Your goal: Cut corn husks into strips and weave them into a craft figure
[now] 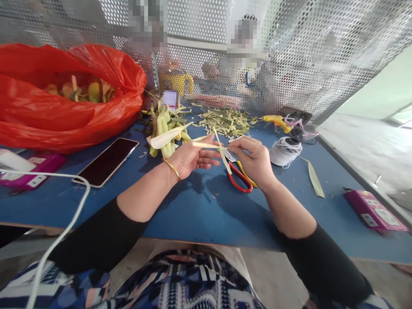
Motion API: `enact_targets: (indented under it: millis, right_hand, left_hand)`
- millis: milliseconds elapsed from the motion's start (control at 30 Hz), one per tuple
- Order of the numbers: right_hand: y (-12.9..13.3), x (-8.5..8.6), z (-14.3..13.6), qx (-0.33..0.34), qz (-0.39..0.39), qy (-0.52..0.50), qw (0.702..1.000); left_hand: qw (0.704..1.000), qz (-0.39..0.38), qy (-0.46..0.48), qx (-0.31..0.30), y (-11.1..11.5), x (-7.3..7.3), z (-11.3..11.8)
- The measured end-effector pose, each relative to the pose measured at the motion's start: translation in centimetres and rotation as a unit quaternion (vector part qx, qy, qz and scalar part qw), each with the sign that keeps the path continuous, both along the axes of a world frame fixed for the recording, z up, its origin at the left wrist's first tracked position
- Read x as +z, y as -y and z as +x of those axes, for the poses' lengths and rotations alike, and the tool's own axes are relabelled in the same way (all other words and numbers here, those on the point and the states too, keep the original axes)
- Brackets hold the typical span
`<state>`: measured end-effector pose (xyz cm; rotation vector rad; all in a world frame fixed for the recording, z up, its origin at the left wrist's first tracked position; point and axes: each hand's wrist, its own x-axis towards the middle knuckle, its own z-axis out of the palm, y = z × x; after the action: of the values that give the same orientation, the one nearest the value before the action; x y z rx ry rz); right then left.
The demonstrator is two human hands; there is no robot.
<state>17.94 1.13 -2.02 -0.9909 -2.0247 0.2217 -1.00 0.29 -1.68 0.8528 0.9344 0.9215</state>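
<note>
Pale corn husk strips [207,145] stretch between my two hands, one crossing another near my right fingertips. My left hand [193,158], palm turned up, holds a strip along the thumb side while its lower fingers are loosely extended. The thumb and fingertips of my right hand [252,155] pinch the strip's other end. Just beneath, scissors [240,178] with red and yellow handles lie on the blue table [186,214], their blades partly covered by husk and my right hand. A pile of husk leaves [164,128] rests beyond my left hand.
At left stand a red plastic bag [106,116] of husks, a phone [107,162] and a purple power strip [41,165] with a white cable. Husk scraps [225,121], a yellow glue gun [277,122] and white string [286,151] lie beyond. Perforated metal [199,25] borders the back.
</note>
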Motion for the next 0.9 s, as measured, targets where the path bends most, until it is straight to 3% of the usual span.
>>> enact_targets:
  millis: [133,267,367,500,633,767,900]
  right_hand:
    - [0.1,0.1,-0.1,0.009,0.015,0.033,0.999]
    - [0.3,0.0,-0.3,0.01,0.022,0.053,0.998]
    - [0.4,-0.2,-0.4,-0.027,0.023,0.042,0.999]
    - [0.2,-0.3,-0.5,-0.127,-0.005,-0.094,0.987]
    - [0.1,-0.5,-0.8,-0.12,-0.08,-0.224,0.964]
    - [0.4,-0.9,-1.1,-0.085,-0.152,-0.152,0.973]
    - [0.5,-0.9,-0.8,-0.066,-0.148,-0.089,0.983]
  left_hand:
    - [0.993,0.087,-0.077,-0.022,0.3,-0.5,0.3]
    - [0.988,0.097,-0.121,0.011,0.4,-0.9,0.9]
    - [0.984,0.103,-0.144,0.013,0.4,-0.9,1.2]
    - [0.99,0.083,-0.114,0.027,0.3,-0.9,1.1]
    - [0.993,0.045,-0.066,0.082,0.5,-0.8,1.4]
    - [0.995,0.041,-0.045,0.077,0.9,-0.9,1.9]
    - [0.999,0.03,-0.019,0.035,0.7,-0.7,1.5]
